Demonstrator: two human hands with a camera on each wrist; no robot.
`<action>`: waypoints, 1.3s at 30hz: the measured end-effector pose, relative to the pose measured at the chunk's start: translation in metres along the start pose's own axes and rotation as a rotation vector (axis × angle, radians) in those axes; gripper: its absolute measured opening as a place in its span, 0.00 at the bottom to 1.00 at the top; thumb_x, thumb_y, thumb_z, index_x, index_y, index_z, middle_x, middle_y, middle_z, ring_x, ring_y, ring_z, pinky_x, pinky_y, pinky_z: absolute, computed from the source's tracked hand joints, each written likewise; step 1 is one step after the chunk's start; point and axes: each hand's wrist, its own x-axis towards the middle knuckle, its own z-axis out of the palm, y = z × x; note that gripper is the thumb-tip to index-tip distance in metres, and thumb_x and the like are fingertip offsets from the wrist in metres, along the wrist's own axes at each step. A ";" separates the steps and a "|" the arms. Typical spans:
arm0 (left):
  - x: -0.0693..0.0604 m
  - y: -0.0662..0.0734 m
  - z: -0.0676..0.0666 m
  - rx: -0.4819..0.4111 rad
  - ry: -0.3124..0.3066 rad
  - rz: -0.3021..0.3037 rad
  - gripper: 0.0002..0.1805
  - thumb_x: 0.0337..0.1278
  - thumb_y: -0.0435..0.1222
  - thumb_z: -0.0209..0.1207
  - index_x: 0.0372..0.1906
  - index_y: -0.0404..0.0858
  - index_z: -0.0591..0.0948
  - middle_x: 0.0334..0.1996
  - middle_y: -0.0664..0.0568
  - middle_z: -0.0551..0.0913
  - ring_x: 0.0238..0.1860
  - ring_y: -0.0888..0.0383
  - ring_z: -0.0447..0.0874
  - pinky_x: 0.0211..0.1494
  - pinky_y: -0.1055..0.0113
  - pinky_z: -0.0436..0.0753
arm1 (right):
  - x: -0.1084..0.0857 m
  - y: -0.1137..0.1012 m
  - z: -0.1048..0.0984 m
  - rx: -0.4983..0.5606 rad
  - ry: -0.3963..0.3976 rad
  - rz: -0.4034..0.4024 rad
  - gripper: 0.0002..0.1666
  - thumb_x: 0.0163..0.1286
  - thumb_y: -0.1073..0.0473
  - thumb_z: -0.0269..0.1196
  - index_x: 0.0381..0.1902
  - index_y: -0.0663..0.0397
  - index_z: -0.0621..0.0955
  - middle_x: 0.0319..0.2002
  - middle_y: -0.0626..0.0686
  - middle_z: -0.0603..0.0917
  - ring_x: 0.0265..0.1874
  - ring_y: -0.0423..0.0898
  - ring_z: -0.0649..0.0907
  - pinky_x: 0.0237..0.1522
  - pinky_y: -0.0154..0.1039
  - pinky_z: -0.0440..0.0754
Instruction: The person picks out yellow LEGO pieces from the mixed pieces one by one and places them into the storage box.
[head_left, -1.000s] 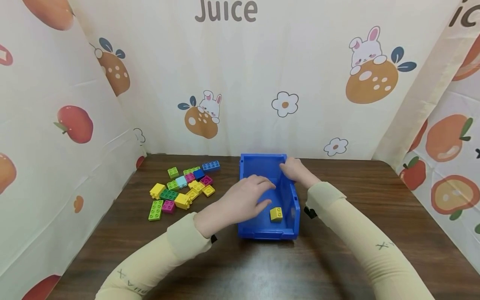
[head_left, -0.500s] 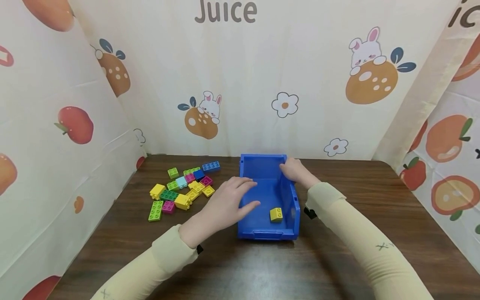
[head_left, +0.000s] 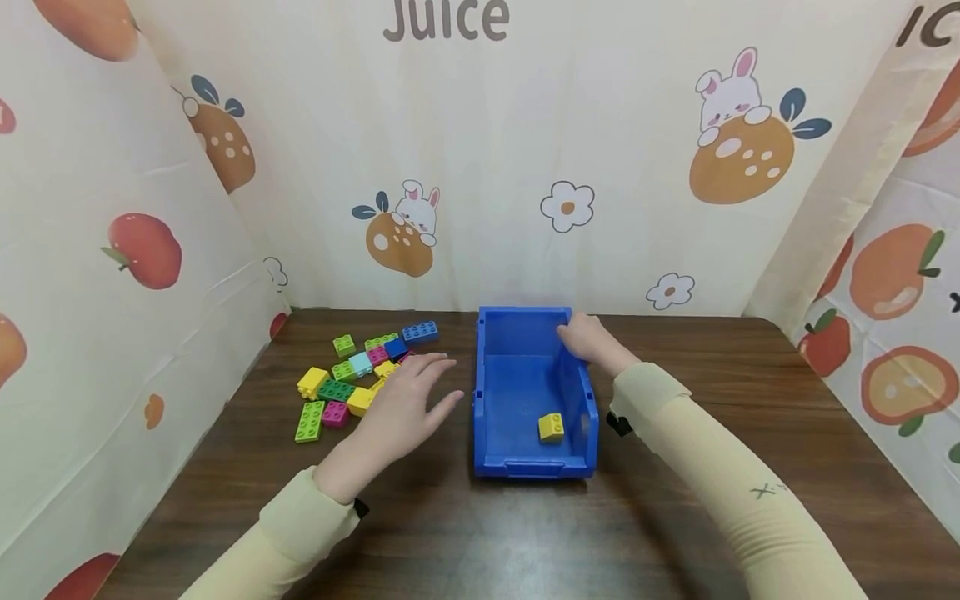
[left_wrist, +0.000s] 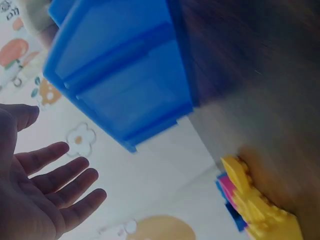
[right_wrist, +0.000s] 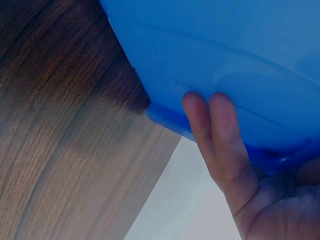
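Observation:
My left hand (head_left: 397, 417) hovers palm-down at the right edge of a group of colourful bricks, partly covering some; its fingers are spread and hold nothing. In the left wrist view that hand (left_wrist: 45, 190) is empty, with yellow bricks (left_wrist: 260, 215) at the lower right. My right hand (head_left: 592, 340) grips the right wall of a blue bin (head_left: 525, 392) near its back corner. The right wrist view shows this hand (right_wrist: 245, 185) with two fingers against the outer blue wall (right_wrist: 200, 55). One yellow brick (head_left: 551, 427) lies inside the bin, near its front.
Left of the bin lie green bricks (head_left: 310, 421), a magenta brick (head_left: 335, 414), a light blue brick (head_left: 361, 364) and a blue brick (head_left: 420, 332) on the dark wooden table (head_left: 480, 533). A printed curtain (head_left: 495, 125) stands behind the table.
My left hand has moved left, from over the bin to beside the bricks. The right hand keeps its grip on the bin wall, and the yellow brick inside lies where it was.

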 end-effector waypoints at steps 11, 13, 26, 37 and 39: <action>-0.018 -0.040 -0.010 0.044 0.049 -0.081 0.29 0.52 0.47 0.65 0.57 0.36 0.76 0.56 0.42 0.77 0.58 0.45 0.72 0.60 0.47 0.74 | 0.001 0.000 0.000 -0.004 0.007 -0.014 0.19 0.74 0.55 0.40 0.40 0.65 0.72 0.18 0.50 0.66 0.16 0.44 0.76 0.19 0.31 0.78; -0.021 -0.047 -0.010 0.059 0.060 -0.091 0.30 0.50 0.46 0.67 0.56 0.35 0.76 0.55 0.41 0.77 0.57 0.44 0.72 0.60 0.47 0.74 | 0.002 0.001 0.001 -0.005 0.007 -0.015 0.19 0.74 0.55 0.40 0.38 0.64 0.72 0.17 0.50 0.66 0.16 0.43 0.76 0.19 0.31 0.78; -0.030 -0.090 -0.010 0.058 -0.076 -0.143 0.29 0.46 0.36 0.69 0.55 0.32 0.76 0.52 0.38 0.76 0.54 0.41 0.73 0.58 0.43 0.73 | 0.000 0.000 0.001 -0.008 0.006 -0.003 0.17 0.74 0.54 0.40 0.30 0.59 0.69 0.17 0.50 0.66 0.15 0.43 0.75 0.23 0.35 0.81; -0.029 -0.114 -0.003 0.103 -0.243 -0.060 0.28 0.44 0.34 0.71 0.55 0.34 0.78 0.54 0.40 0.76 0.58 0.41 0.72 0.60 0.43 0.71 | 0.003 0.002 0.001 -0.009 0.007 0.003 0.17 0.74 0.55 0.40 0.29 0.58 0.68 0.16 0.50 0.66 0.15 0.43 0.74 0.24 0.37 0.81; -0.029 -0.117 -0.001 0.115 -0.255 -0.047 0.28 0.43 0.33 0.71 0.55 0.34 0.78 0.54 0.40 0.77 0.57 0.41 0.72 0.60 0.42 0.71 | 0.003 0.002 0.001 -0.011 0.007 0.001 0.17 0.74 0.55 0.40 0.29 0.57 0.68 0.16 0.49 0.66 0.15 0.43 0.74 0.22 0.35 0.79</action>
